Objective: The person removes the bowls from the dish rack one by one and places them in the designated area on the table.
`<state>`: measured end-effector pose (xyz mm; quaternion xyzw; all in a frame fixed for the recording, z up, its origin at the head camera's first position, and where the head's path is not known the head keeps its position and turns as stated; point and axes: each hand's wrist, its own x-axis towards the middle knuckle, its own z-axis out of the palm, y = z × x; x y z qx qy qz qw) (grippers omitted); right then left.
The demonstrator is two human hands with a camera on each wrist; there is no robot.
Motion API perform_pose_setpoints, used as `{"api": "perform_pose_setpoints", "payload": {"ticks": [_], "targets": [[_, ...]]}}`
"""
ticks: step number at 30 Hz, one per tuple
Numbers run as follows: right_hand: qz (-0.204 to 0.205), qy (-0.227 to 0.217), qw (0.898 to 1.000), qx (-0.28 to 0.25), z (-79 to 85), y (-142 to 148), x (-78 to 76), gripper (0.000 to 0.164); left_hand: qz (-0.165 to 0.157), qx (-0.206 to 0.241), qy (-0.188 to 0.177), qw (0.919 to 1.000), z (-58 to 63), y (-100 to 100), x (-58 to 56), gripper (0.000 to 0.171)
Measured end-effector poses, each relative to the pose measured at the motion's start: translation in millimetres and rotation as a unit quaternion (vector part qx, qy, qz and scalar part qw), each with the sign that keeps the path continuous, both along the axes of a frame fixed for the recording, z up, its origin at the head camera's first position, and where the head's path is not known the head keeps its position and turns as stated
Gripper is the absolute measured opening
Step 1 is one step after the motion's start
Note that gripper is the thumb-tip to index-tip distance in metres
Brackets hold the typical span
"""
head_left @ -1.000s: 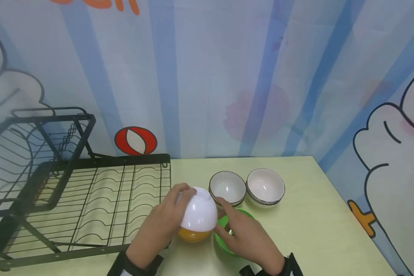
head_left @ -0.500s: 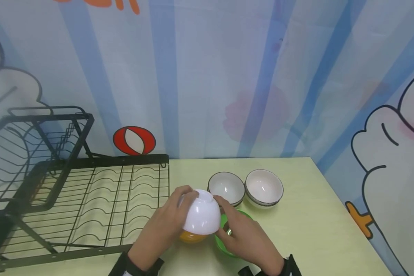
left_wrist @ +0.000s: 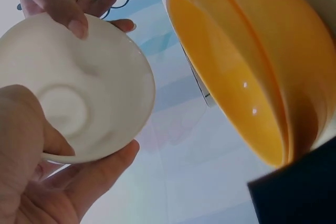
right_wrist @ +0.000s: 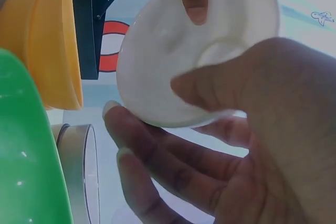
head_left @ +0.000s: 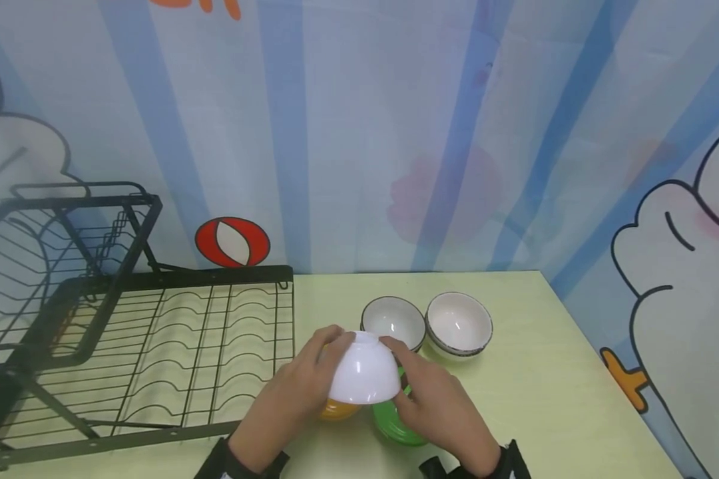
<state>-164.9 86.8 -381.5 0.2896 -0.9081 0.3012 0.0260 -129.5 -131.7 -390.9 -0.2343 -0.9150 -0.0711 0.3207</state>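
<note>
A white bowl (head_left: 364,372) is held up between my two hands, its foot turned up toward the far side in the head view. My left hand (head_left: 299,386) grips its left edge, with the thumb inside the bowl in the left wrist view. On the opposite edge my right hand (head_left: 440,406) pinches the rim, its thumb over the inner face and fingers behind. Below the white bowl sit stacked orange bowls (left_wrist: 294,51), partly covered by it in the head view. A green bowl (head_left: 395,426) stands under my right hand, partly hidden.
A black wire dish rack (head_left: 198,352) takes up the left of the pale table (head_left: 563,399). Behind my hands, a dark-rimmed white bowl (head_left: 393,319) stands beside a second dark-rimmed bowl (head_left: 459,320). A printed curtain (head_left: 359,133) hangs along the back.
The white bowl has shifted right, away from over the orange bowls and partly across the green one. My right hand, earlier close beside it, now pinches its rim; my left hand moved along with it.
</note>
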Motion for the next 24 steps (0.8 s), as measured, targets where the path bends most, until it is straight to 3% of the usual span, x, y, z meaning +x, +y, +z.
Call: {"api": "perform_pose_setpoints", "payload": {"ticks": [7, 16, 20, 24], "targets": [[-0.02, 0.033, 0.999, -0.004, -2.7, 6.1, -3.8, 0.051, -0.009, 0.009, -0.021, 0.9997, -4.0, 7.6, 2.1, 0.078], [-0.006, 0.022, 0.999, -0.026, -0.4, 18.3, -11.3, 0.047, -0.027, 0.017, -0.026, 0.9992, -10.3, 13.3, 1.5, 0.085], [-0.018, 0.007, 0.999, -0.029, 0.7, 29.2, -17.9, 0.041, -0.021, 0.004, -0.054, 0.9983, -9.9, 12.7, 1.5, 0.088], [-0.042, -0.034, 0.998, -0.036, 3.7, 44.8, -23.4, 0.029, -0.004, -0.004, -0.089, 0.996, -7.5, 11.1, 1.9, 0.093]]}}
